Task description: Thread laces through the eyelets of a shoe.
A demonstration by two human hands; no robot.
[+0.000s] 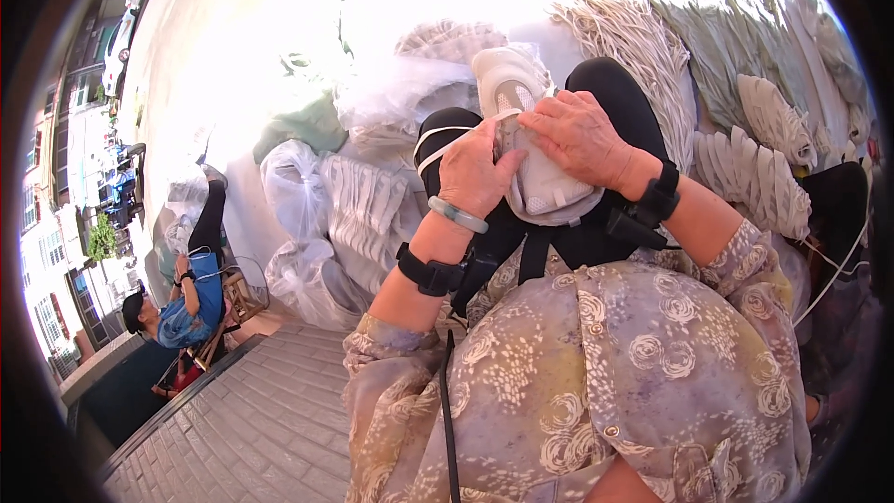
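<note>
A pale grey-white sneaker (549,186) rests on my lap between my knees, its toe pointing away. My left hand (473,168) is closed by the shoe's left side, thumb and fingers pinching a flat white shoelace (507,115). From there the lace's loose end trails left over my black-clad knee. Curled over the shoe's opening from the right, my right hand (579,135) has its fingertips at the same lace near the eyelets. Its fingers cover part of the lacing, and the exact grip is partly hidden.
Clear plastic bags (296,188) and stacked pale shoe parts (363,205) lie at the left. A bundle of white laces (633,51) spreads beyond my right knee, with more pale shoes (750,182) beside it. A person in blue (186,317) sits at far left.
</note>
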